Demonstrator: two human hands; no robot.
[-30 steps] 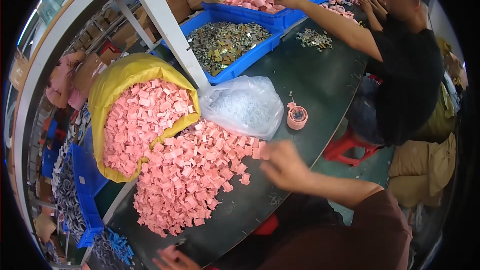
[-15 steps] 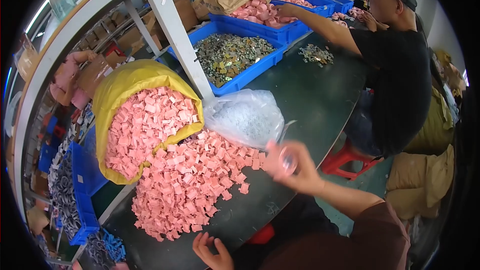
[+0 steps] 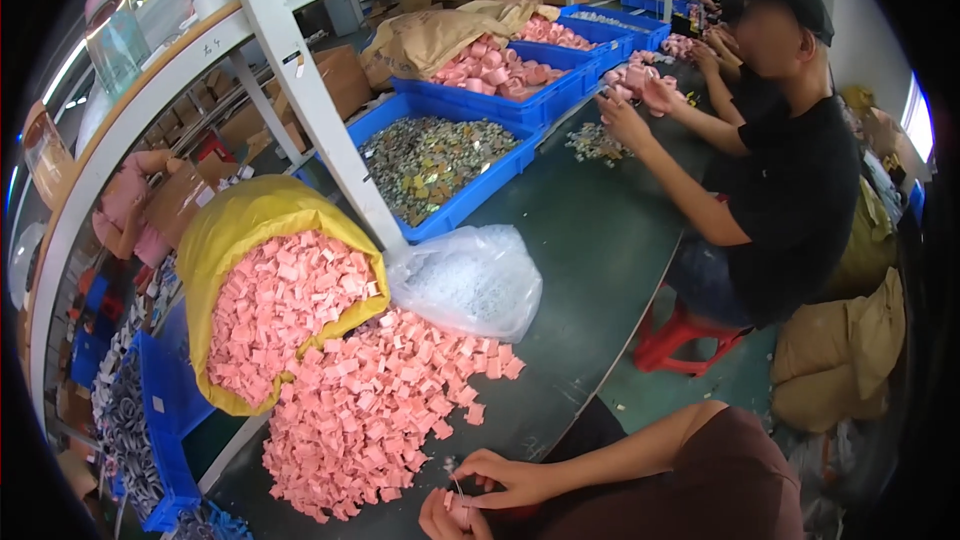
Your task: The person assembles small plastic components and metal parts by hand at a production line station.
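A small pink piece (image 3: 462, 506) sits pinched between my two hands at the table's near edge. My right hand (image 3: 505, 480) and left hand (image 3: 447, 515) are pressed together on it (fingers closed), just beside the spilled pink pile (image 3: 375, 410) from the yellow sack (image 3: 250, 225).

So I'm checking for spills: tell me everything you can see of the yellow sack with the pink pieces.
The yellow sack looks like thin, crinkled plastic film. It lies tipped on its side on the dark green table, mouth wide open toward the person, brim-full of small pink pieces. These spill out of it into a loose heap. A clear plastic bag sits beside its mouth and a white shelf post rises behind.
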